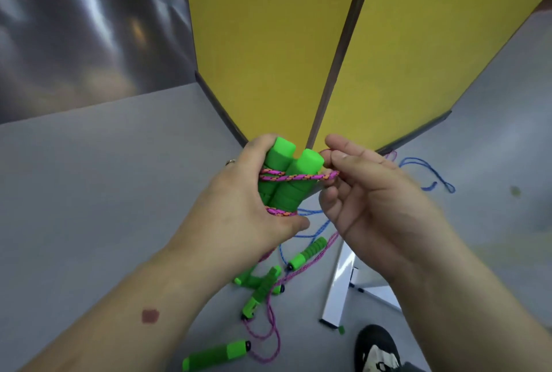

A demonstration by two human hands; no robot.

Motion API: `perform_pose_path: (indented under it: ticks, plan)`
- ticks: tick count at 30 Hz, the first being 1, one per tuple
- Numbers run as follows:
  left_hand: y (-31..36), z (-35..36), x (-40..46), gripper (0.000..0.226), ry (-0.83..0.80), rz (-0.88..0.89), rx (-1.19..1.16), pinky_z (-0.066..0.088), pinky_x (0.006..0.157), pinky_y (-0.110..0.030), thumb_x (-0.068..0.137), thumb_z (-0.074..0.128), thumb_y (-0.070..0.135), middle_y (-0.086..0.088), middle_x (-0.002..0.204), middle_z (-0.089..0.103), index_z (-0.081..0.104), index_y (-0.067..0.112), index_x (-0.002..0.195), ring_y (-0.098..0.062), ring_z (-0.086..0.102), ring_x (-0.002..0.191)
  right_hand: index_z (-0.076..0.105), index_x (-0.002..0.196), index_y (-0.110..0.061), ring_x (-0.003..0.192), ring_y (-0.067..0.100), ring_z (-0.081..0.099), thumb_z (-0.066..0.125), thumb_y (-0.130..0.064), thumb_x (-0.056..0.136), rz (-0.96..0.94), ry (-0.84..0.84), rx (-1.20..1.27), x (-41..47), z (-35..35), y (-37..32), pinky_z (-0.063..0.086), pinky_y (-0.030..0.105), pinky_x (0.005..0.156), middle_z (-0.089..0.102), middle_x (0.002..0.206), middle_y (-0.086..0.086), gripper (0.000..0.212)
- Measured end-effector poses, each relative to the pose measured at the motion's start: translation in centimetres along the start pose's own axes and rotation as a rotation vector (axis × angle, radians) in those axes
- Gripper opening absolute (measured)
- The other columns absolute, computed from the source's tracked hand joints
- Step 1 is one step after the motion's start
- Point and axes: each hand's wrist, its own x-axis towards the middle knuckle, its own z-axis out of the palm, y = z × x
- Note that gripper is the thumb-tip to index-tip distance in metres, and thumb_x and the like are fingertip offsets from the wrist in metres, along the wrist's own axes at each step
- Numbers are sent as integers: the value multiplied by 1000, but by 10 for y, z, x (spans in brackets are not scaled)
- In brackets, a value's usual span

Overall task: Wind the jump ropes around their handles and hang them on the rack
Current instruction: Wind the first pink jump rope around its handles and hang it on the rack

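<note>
Gripping handles (286,174), right hand (367,201) pinching rope (301,176)

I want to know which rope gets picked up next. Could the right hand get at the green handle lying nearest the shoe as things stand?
Probably not yet: the right hand pinches the pink rope being wound, high above the floor handle. Nothing covers that handle.

The paired green handles (286,174) look like matt, soft foam with ribbed grips; the pink rope (295,177) around them is braided cord, rough-woven. The yellow panels (268,43) are matt, the grey floor (104,162) smooth, and at ten o'clock glossy sheeting (89,37) gleams.
</note>
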Motion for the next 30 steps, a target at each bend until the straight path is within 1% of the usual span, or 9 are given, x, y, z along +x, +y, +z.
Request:
perform_pose_path:
  ticks: [2,6,8,11,14,18,23,27,30]
  plan:
    - [0,1,4,101,-3,6,101,53,85,-28,62,94,48,15,111,62,29,65,138,-6,62,99,70,109,-9,63,10,60,63,-4,90,-51,6,-32,3,-2,0,49,19,59,70,82,4,21]
    - [6,3,3,102,-66,-29,244,57,81,-36,71,88,48,12,110,61,18,66,143,-16,64,90,73,113,-13,75,7,62,69,-12,77,-174,-14,-164,4,-7,-6,39,24,73,75,91,1,36]
    - [10,4,2,102,-96,-7,306,55,79,-36,74,86,48,14,108,59,15,64,145,-16,60,90,70,120,-11,85,8,67,64,-5,82,-197,-66,-155,3,-11,-9,44,23,78,76,101,2,39]
    - [16,5,2,97,-108,-14,303,55,75,-35,73,86,46,17,101,60,19,61,141,-13,61,85,61,132,-9,111,12,67,52,10,91,-201,-107,-147,2,-16,-9,49,30,96,74,120,6,46]
    - [19,6,2,87,-91,-38,255,56,67,-35,72,86,45,19,94,61,27,57,135,-10,65,74,52,141,-10,130,17,59,53,12,84,-244,-132,-142,1,-20,-6,42,39,112,68,132,6,61]
    - [22,6,2,76,-76,-87,253,53,60,-32,74,83,48,16,83,61,29,52,128,-5,62,67,49,143,-11,133,15,55,50,8,81,-335,-211,-190,-4,-18,-4,47,34,107,65,137,5,65]
    - [21,5,5,82,-88,-165,229,58,73,-39,70,87,50,12,86,63,22,43,120,-9,65,75,55,137,-15,130,15,58,48,12,83,-390,-301,-291,-9,-16,-3,49,28,103,66,135,3,60]
    - [23,5,6,84,-120,-198,186,56,68,-30,66,91,53,13,86,63,22,40,112,-4,65,73,56,134,-19,130,12,57,47,13,84,-431,-331,-349,-10,-15,-4,48,29,105,67,134,1,60]
    - [27,4,5,88,-99,-202,196,52,62,-23,63,92,55,13,84,62,21,42,113,-2,62,70,52,140,-15,129,13,58,50,11,83,-439,-312,-328,-9,-15,-7,50,26,100,65,137,2,63]
